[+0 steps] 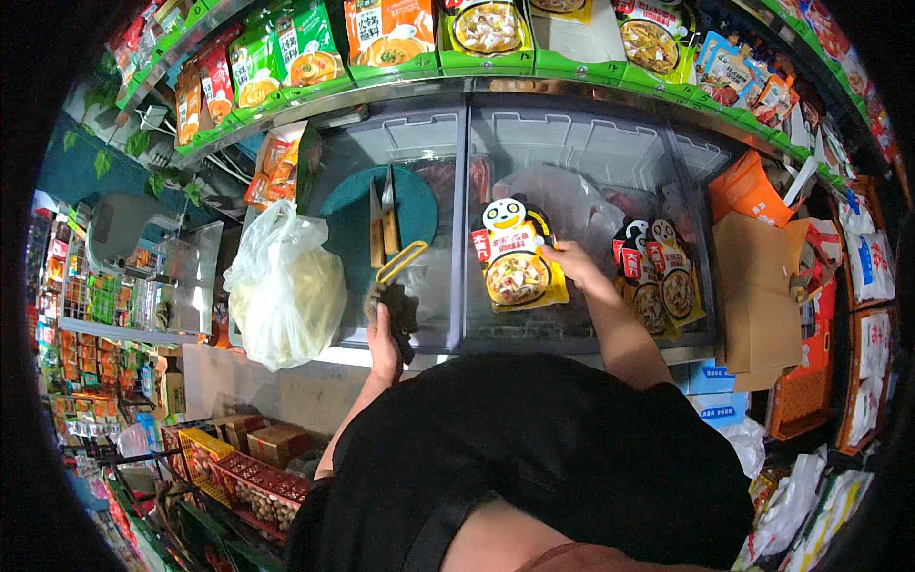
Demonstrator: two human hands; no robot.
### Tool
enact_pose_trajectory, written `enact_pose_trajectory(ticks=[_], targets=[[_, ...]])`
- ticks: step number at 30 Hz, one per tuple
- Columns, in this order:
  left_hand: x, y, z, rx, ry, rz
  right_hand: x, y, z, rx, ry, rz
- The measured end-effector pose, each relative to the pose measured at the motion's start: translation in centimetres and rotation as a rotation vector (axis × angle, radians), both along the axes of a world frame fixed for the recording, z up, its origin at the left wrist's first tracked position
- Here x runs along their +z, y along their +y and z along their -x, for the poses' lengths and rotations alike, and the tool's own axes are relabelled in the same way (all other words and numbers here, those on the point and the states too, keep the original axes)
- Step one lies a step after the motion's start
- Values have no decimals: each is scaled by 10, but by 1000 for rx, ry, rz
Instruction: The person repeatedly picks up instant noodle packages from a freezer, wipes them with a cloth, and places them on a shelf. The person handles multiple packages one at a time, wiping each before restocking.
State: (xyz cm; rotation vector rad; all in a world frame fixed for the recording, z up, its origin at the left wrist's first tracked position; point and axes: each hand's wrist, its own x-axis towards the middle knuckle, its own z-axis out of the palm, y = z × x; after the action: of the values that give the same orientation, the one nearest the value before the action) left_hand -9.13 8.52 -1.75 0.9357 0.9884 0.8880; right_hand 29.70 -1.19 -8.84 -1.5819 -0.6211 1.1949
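Observation:
Over the right half of a glass-topped freezer, my right hand (577, 264) grips the right edge of a yellow and black seasoning pouch (516, 275) with a panda face on top. More such pouches (661, 275) lie on the glass to the right of that hand. My left hand (384, 344) is at the freezer's front left, its fingers at the dark bristly end of a brush-like tool with a yellow loop handle (402, 262). Beyond it, two knives with wooden handles (384, 232) rest on a round green board (418, 196).
A tied white plastic bag (286, 293) stands left of the board, with an open box of orange packets (275, 168) behind it. Shelves of seasoning pouches (392, 36) run above the freezer's far edge. A brown cardboard box (756, 293) stands at the right.

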Motion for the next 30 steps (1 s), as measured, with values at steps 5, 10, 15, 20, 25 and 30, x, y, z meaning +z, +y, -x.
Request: enact_pose_trajectory(ticks=[5,10,15,20,25,30], targets=[[32,12,-10,-89,224,-10,46,7,36,-141,575,-227],[55,0,-70,-364,347,-1093,82,8,67,-60,661,-419],[83,-23,-124,-604,601,-1589,94,-5,93,-226,663,-272],[117,10,-144,-261,588,-1484,132,-4,114,-106,574,-511],[131,58,-151,-30,539,-1135,169,-18,126,-16,629,-573],[128,11,-146,-299,274,-1254,161,-17,119,-123,700,-624]])
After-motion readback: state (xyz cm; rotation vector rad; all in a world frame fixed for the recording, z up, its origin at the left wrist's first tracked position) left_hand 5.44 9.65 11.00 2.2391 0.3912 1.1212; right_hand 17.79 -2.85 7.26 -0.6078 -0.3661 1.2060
